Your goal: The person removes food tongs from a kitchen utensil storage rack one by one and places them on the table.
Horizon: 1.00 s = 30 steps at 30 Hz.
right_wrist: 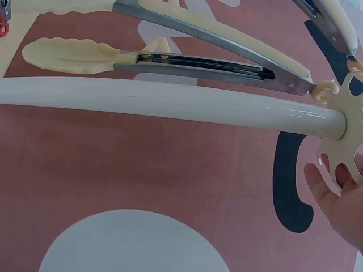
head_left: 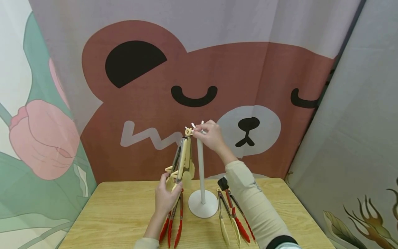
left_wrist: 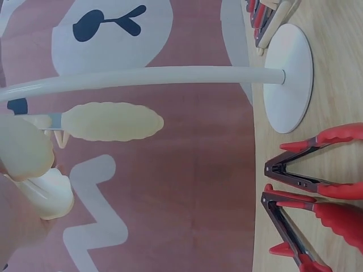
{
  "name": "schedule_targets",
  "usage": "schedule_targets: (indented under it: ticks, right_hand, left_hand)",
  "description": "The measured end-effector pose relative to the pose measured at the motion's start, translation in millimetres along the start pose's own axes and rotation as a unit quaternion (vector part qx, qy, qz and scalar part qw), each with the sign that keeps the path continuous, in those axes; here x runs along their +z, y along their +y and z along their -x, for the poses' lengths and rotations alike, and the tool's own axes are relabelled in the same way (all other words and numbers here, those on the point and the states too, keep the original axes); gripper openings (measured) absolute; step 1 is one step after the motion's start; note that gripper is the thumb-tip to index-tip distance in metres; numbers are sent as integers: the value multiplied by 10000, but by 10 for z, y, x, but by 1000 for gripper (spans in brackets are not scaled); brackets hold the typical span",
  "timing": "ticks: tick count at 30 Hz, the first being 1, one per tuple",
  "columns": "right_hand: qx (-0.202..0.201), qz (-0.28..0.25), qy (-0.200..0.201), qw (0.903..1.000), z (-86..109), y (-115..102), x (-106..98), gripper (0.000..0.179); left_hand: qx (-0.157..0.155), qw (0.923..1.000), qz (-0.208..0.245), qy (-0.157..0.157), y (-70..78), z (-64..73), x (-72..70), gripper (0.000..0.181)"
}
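A white stand (head_left: 200,166) rises from a round base on the table, with a cream hook plate (right_wrist: 346,107) at its top. My right hand (head_left: 211,136) grips the edge of that plate. Cream-handled metal tongs (right_wrist: 215,51) hang by a ring from one hook, and another pair of cream tongs (right_wrist: 334,25) hangs beside them. Lower down, my left hand (head_left: 168,195) holds cream tongs near their scalloped tips. One cream tip (left_wrist: 110,122) hangs apart from that hand, near the pole. Some fingers are hidden behind the tongs and plate.
Red-tipped tongs (head_left: 178,224) lie on the wooden table (head_left: 115,207) left of the base. To its right lie cream tongs (head_left: 223,224) and more red tongs (head_left: 239,224), partly near my right sleeve. A bear-printed curtain (head_left: 140,103) stands behind the table.
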State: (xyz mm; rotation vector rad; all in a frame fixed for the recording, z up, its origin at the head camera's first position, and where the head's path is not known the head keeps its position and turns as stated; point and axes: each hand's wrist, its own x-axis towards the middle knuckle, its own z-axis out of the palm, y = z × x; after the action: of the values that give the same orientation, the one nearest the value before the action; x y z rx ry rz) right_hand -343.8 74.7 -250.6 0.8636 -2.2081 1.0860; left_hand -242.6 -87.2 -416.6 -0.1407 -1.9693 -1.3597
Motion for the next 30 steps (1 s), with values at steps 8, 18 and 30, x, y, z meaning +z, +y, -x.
schedule_targets:
  ticks: [8,18,30]
  right_hand:
    - [-21,-22,23,10000,-6,12,2,19]
    - [-18,0,38,10000,4,10,7,20]
    - [-139,-13,95,9999,-9,10,11,20]
  left_hand:
    - [156,9997,-59,151,4,-22,-23,45]
    - [-34,9999,-25,135,-77,32,-44,42]
    - [-259,9993,-180,186,-190,109,-59,43]
